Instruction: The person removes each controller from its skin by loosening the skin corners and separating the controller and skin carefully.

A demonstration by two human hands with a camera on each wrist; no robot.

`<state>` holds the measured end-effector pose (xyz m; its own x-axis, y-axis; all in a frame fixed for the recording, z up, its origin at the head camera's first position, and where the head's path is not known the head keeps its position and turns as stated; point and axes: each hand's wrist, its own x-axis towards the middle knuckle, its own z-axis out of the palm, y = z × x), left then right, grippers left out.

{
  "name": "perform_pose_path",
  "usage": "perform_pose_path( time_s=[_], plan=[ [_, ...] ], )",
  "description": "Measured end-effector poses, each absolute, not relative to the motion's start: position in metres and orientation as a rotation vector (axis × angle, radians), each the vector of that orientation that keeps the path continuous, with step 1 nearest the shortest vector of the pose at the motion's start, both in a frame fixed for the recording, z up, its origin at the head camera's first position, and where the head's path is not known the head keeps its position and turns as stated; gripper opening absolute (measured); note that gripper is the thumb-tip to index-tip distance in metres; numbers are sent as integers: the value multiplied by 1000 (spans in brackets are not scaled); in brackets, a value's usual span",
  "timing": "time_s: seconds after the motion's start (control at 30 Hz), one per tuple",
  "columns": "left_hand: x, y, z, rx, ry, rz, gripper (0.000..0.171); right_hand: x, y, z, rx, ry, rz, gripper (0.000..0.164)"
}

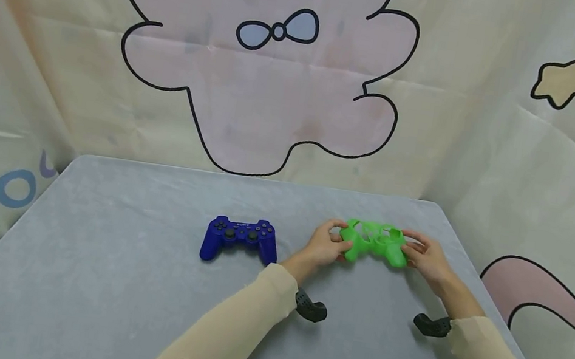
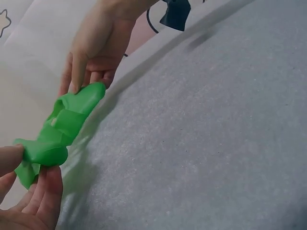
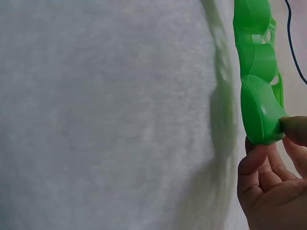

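Both hands hold a bright green silicone controller cover [image 1: 375, 241] between them, raised above the table on the right. At its left end the left hand [image 1: 324, 243] pinches one grip of the cover; thumb and fingertips show on it in the left wrist view [image 2: 43, 191]. The right hand [image 1: 427, 259] pinches the opposite grip, with thumb and fingers about the end of it in the right wrist view [image 3: 273, 177]. Cut-out holes show in the cover, and no controller is visible inside. A blue game controller [image 1: 241, 235] lies face up on the table, left of the left hand.
A pale grey cloth covers the table [image 1: 103, 276]. Behind it hangs a cream curtain [image 1: 439, 121] with cartoon drawings, and more printed cloth stands at both sides. Black wrist devices [image 1: 310, 308] are worn on both wrists.
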<state>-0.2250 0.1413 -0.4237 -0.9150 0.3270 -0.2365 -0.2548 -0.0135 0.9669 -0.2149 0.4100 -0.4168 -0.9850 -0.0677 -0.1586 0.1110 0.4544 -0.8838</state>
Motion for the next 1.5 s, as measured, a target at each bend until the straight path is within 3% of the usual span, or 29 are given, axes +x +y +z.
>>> perform_pose_path(
  time_s=[0.4, 0.63, 0.97, 1.37, 1.5],
  plan=[
    [-220, 143, -438, -79, 1887, 1897, 44, -205, 402, -434, 7, 2736, -1294, 48],
    [-218, 137, -436, -7, 2009, 1819, 48, -208, 398, -431, -36, 2838, -1156, 48],
    [-212, 120, -413, 108, 2255, 1744, 24, -211, 380, -403, -25, 3180, -901, 44],
    [-184, 74, -390, 279, 2253, 1803, 13, -198, 317, -387, -273, 3176, -1228, 30],
    [-178, 51, -376, 369, 2256, 1828, 17, -198, 295, -384, -356, 3125, -1335, 29]
  ],
)
